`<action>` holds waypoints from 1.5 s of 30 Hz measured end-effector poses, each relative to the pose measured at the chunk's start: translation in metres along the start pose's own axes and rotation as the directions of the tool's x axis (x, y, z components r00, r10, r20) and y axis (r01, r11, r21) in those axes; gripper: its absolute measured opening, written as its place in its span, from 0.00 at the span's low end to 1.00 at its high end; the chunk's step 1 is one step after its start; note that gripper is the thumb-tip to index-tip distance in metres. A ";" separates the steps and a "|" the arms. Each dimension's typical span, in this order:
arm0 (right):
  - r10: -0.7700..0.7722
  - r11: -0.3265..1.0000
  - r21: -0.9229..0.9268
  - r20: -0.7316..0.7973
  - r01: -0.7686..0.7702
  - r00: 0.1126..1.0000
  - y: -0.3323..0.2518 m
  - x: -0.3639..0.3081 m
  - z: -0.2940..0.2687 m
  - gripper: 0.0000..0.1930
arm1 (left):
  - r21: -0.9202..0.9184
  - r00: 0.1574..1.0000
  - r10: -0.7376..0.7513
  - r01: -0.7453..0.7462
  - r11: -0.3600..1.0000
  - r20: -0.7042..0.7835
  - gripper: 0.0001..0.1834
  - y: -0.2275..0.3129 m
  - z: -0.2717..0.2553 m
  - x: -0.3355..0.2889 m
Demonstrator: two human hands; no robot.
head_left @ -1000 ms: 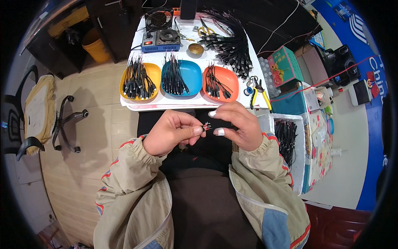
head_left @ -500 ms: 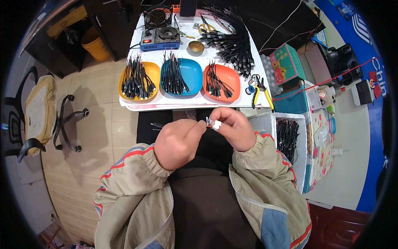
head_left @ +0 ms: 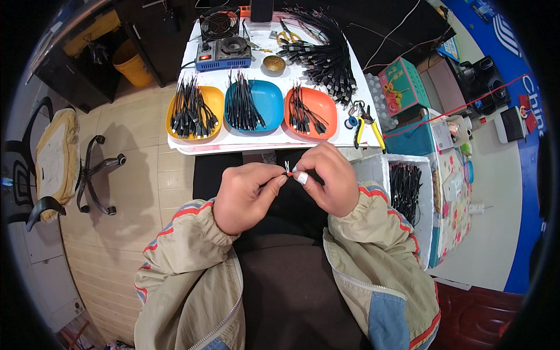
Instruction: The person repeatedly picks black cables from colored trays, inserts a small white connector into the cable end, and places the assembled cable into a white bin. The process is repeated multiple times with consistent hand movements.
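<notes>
My left hand (head_left: 245, 195) and my right hand (head_left: 331, 182) meet above my lap, just in front of the table edge. Between their fingertips are thin wire ends (head_left: 287, 167), pale ones pointing up and a bit of red below. Thumb and index finger of the left hand pinch them from one side. From the other side my right hand pinches the same wires, with a white wrap (head_left: 302, 177) around its thumb. Whatever the wires lead to is hidden by the hands.
Yellow (head_left: 216, 99), blue (head_left: 272, 100) and orange trays (head_left: 328, 111) hold black cables. Behind them are a soldering station (head_left: 224, 55), a round tin (head_left: 274, 64) and a big cable bundle (head_left: 329, 73). Yellow-handled pliers (head_left: 367, 131) lie right; a foam box (head_left: 427, 204) holds more cables.
Both hands have turned a little and their fingers have shifted, so the pale wire ends now stand up more plainly. The left thumb has come into view.
</notes>
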State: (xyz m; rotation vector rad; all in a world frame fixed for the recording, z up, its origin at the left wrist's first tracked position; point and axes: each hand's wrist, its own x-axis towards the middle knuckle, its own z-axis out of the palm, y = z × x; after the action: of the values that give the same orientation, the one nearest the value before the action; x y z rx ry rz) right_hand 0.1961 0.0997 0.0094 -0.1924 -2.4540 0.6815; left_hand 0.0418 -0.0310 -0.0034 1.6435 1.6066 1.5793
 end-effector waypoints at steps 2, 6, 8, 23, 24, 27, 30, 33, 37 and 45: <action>0.376 0.770 0.456 0.238 -0.445 0.895 0.002 -0.003 0.001 0.06 | 0.205 0.985 0.173 -0.170 0.964 0.006 0.07 -0.001 0.004 -0.002; 0.368 0.046 0.681 0.669 -0.731 0.646 0.009 -0.004 -0.001 0.08 | 0.404 0.941 0.333 -0.331 0.853 0.067 0.06 -0.003 0.008 -0.004; 0.430 0.124 0.659 0.638 -0.742 0.638 0.007 -0.005 -0.003 0.10 | 0.237 0.979 0.200 -0.201 0.950 0.030 0.05 -0.004 0.007 -0.005; 0.413 0.699 0.494 0.313 -0.518 0.856 -0.003 0.002 -0.002 0.03 | 0.517 0.899 0.425 -0.415 0.749 0.107 0.15 -0.009 0.003 -0.003; 0.457 0.536 0.586 0.404 -0.608 0.793 -0.002 0.002 0.000 0.04 | 0.518 0.897 0.426 -0.423 0.743 0.121 0.17 -0.011 0.003 -0.003; 0.435 0.484 0.598 0.470 -0.639 0.768 0.002 0.004 -0.004 0.07 | 0.238 0.929 0.364 -0.369 0.898 0.066 0.16 -0.018 -0.002 0.001; 0.227 0.851 0.399 0.306 -0.341 0.924 0.001 0.005 -0.015 0.10 | -0.163 0.984 0.016 0.013 0.987 0.175 0.08 -0.017 -0.013 -0.004; 0.002 0.960 0.275 0.182 -0.053 0.983 -0.004 0.010 -0.015 0.15 | -0.411 0.944 -0.117 0.243 0.879 0.309 0.06 -0.017 -0.016 -0.005; -0.073 0.974 0.225 0.199 0.027 0.977 -0.011 0.014 -0.015 0.13 | -0.541 0.927 -0.163 0.333 0.772 0.338 0.06 -0.016 -0.013 -0.008; -0.043 0.985 0.174 0.212 0.006 0.976 -0.006 -0.001 -0.012 0.10 | -0.738 0.888 -0.305 0.457 0.497 0.344 0.07 -0.015 -0.006 -0.018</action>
State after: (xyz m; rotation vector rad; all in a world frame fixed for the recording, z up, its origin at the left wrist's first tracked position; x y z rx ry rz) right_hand 0.2037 0.0991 0.0202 -0.0205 -2.5781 0.9432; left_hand 0.0348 -0.0450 -0.0218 0.7985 0.8185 1.5117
